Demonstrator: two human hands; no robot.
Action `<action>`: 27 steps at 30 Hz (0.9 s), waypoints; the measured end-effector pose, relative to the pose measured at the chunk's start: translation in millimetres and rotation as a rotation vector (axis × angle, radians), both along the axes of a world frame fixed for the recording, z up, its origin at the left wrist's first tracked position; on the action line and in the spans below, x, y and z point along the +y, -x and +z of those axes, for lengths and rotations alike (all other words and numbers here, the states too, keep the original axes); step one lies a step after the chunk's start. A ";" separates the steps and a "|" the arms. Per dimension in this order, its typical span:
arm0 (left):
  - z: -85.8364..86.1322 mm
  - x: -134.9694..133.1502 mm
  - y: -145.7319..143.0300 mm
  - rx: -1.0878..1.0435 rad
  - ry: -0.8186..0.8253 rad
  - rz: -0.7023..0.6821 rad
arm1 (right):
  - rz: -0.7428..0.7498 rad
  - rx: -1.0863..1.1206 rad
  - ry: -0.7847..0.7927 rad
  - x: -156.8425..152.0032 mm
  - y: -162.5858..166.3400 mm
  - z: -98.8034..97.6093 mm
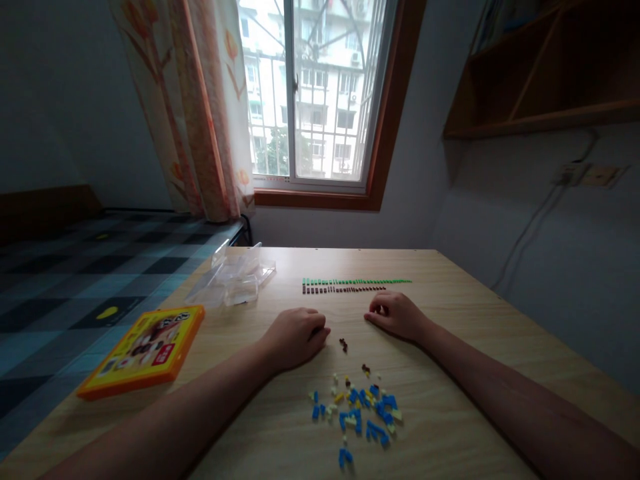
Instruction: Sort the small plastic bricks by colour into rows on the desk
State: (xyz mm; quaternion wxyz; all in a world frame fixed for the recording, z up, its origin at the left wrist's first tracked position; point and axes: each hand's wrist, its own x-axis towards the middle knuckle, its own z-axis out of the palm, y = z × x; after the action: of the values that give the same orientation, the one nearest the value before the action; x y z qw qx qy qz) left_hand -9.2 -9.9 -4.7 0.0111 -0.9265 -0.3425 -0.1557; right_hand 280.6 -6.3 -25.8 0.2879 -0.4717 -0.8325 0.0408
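Note:
My left hand (296, 338) rests on the table with its fingers curled in, just left of a small cluster of brown toy bricks (343, 345). Whether anything is inside it is hidden. My right hand (397, 315) lies on its side, thumb and fingers bent together, close below the right end of a row of tiny brown bricks (343, 290). Anything between its fingertips is too small to make out. Behind the brown row runs a longer row of green bricks (350, 281). Nearer me lies a loose pile of blue bricks (385, 409), mixed with yellow, cream and brown ones.
A yellow-and-orange box (145, 350) lies at the table's left edge. Clear plastic trays (241, 283) stand behind it. A checked bed (100, 267) adjoins the left side of the wooden table (465, 320). A window (315, 100) is beyond.

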 end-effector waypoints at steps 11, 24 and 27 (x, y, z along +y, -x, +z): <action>-1.2 1.4 1.1 -0.002 0.014 -0.014 | 0.005 0.035 0.018 3.2 -3.7 0.9; -1.6 1.4 1.6 -0.019 0.012 -0.013 | -0.273 -0.049 0.001 17.5 -31.3 -4.3; 0.3 0.1 1.0 -0.020 0.020 -0.017 | -0.423 -0.046 0.022 24.0 -46.2 -6.9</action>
State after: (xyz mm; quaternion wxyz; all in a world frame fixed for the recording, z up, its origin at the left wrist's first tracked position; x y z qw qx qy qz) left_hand -10.3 -9.8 -4.5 -0.0030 -0.9278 -0.3361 -0.1616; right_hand 326.9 17.7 -32.7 0.2657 -0.6397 -0.7209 -0.0222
